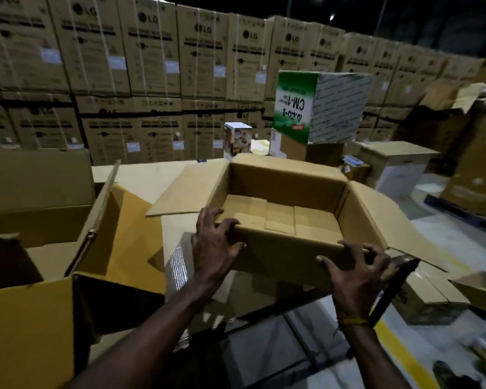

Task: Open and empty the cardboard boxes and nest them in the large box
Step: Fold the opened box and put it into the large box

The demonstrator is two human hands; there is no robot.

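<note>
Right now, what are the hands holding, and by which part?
Both hold the open box by its near wall: the left hand at the left corner, fingers over the rim, the right hand near the right corner. It looks empty.

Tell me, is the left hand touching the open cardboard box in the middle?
Touching. The head view shows the left hand at the open cardboard box, its fingers curled over the near rim at the left corner.
</note>
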